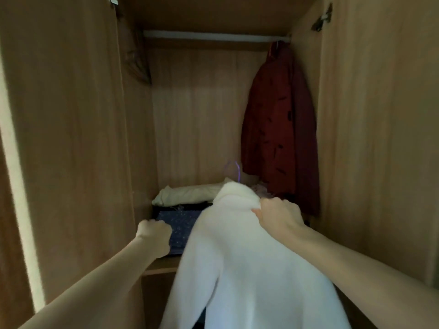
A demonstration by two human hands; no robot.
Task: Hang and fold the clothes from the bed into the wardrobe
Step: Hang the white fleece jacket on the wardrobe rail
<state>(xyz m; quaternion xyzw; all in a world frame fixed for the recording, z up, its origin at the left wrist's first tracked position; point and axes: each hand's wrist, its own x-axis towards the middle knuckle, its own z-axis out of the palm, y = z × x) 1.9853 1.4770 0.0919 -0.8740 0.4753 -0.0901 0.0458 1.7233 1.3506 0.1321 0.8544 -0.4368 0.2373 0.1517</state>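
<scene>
**Sweater held at the wardrobe**

Your right hand (280, 216) pinches the white sweater (240, 262) near its shoulder; its long axis runs 12 to 6, collar and hanger hook (234, 170) toward 12. Your left hand (154, 238) is a fist over the blue cloth (179, 227); whether it holds anything, I cannot tell.

White fleece garment (237, 257) hangs on a purple hanger (234, 170), its hook blurred, draping down in front of the wardrobe (71, 138) shelf. On that shelf lie a folded dark blue patterned cloth (183, 226) and a cream bundle (187, 194) behind it. A dark red coat (280, 129) hangs from the rail (213, 35), far right.
</scene>
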